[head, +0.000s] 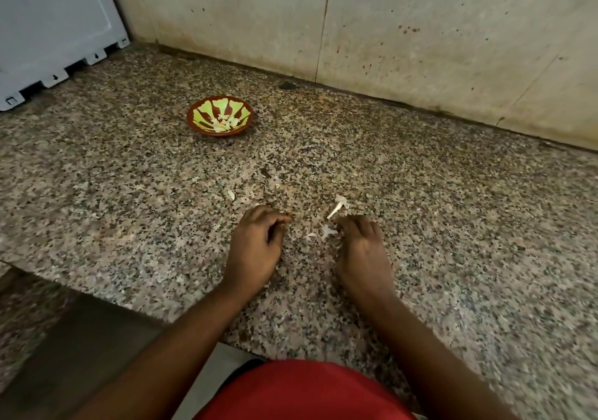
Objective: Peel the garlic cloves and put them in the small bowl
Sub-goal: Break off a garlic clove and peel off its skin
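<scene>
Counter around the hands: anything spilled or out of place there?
Only peeling litter: papery garlic skins lie loose on the granite counter between the hands, a stem piece just beyond. The small bowl sits upright, peeled cloves inside.

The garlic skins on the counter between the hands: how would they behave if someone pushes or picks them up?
The garlic skins look thin and curled, so they are probably very light and floppy. A push would likely scatter them over the granite counter rather than slide them together. They seem papery, so they may tear when the right hand pinches them.
</scene>
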